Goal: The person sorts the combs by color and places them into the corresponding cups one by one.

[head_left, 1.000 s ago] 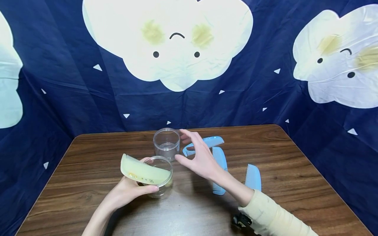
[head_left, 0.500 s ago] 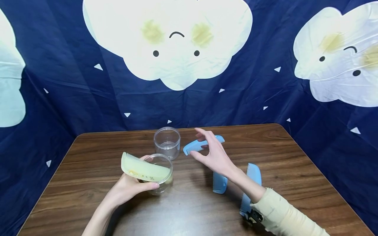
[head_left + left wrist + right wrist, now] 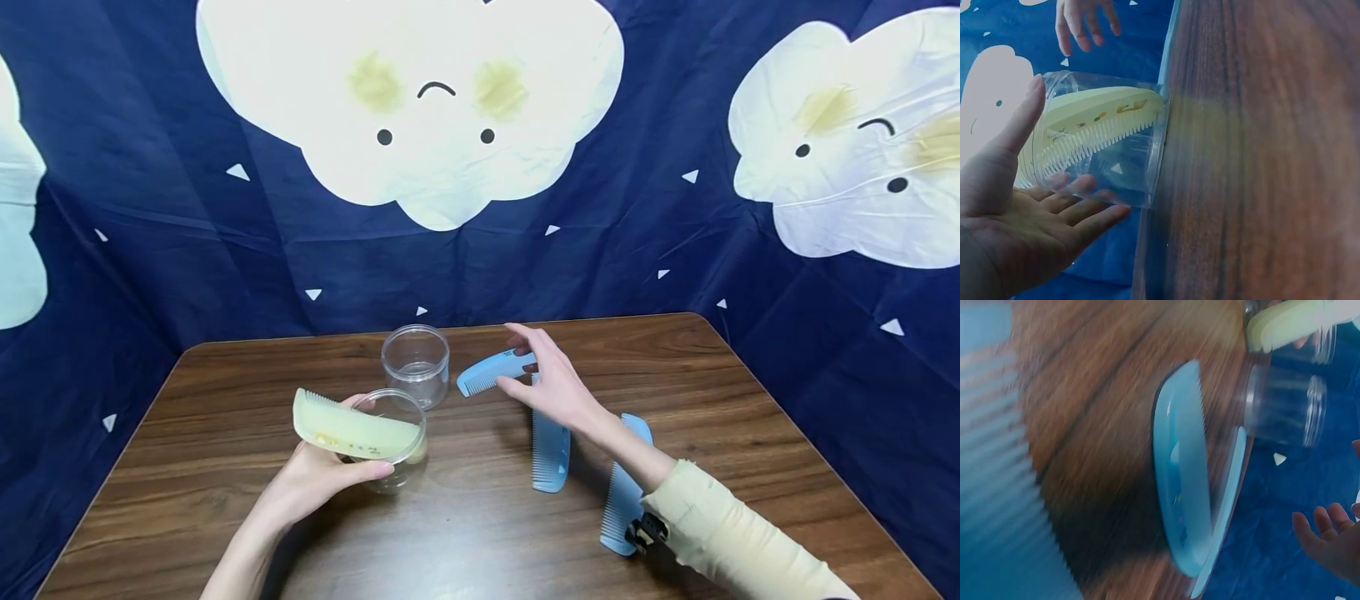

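In the head view my left hand grips a clear plastic jar, thumb on the near side. A pale green comb stands slanted in that jar, one end sticking out past the rim. The left wrist view shows the comb's teeth through the jar wall. My right hand hovers with loosely bent fingers over a blue comb at the back, partly hiding it. In the right wrist view a gap separates the right hand from this comb.
Another clear jar stands behind the held one. A second blue comb lies near the table's middle. A third blue comb lies under the right forearm, beside the black wrist camera. A dark blue curtain hangs behind the table.
My right hand has moved right, from beside the back jar to over the rear blue comb. The left hand keeps holding the jar with the pale green comb. The head view has shifted slightly.
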`<state>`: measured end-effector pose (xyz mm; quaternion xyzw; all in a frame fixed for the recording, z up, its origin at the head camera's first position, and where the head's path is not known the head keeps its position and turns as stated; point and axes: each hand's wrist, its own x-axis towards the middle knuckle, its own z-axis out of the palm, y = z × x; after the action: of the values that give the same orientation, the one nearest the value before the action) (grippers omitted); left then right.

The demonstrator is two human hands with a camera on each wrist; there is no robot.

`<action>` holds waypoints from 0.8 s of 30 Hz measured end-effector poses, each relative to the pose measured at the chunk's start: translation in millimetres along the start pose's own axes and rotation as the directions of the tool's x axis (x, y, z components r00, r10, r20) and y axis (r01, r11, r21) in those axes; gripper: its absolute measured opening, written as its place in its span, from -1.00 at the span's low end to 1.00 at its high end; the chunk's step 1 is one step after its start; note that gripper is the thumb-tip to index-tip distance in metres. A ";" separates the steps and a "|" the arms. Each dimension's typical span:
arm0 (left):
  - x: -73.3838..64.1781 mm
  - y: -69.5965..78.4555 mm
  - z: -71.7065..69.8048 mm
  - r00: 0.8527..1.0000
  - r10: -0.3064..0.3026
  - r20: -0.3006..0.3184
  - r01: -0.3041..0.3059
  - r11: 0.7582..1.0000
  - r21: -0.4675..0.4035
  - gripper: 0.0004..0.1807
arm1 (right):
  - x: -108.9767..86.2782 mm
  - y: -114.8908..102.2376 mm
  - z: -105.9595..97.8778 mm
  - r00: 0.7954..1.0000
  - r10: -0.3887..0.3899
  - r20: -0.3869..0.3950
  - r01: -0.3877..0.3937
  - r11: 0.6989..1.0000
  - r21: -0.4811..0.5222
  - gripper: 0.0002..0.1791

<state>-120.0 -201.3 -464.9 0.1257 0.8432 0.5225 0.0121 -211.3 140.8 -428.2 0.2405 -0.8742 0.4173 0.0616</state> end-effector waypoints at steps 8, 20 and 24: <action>0.8 -2.2 -8.9 0.999 -0.046 -0.020 0.046 0.999 0.019 0.04 | 9.3 18.6 -5.6 0.999 0.034 0.033 -0.032 0.999 -0.039 -0.15; 3.0 -4.0 -21.4 0.997 -0.069 -0.042 0.071 0.996 0.053 0.04 | 25.0 31.1 -9.9 0.991 0.049 0.124 -0.025 0.981 -0.191 -0.16; 4.1 -3.1 -25.5 0.995 -0.095 -0.037 0.097 0.994 0.050 0.07 | 28.6 32.5 -10.8 0.980 0.075 0.184 -0.029 0.970 -0.241 -0.16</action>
<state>-128.5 -224.1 -455.7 0.0762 0.8615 0.5016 0.0195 -252.8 155.9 -435.2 0.2473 -0.9257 0.2862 -0.0057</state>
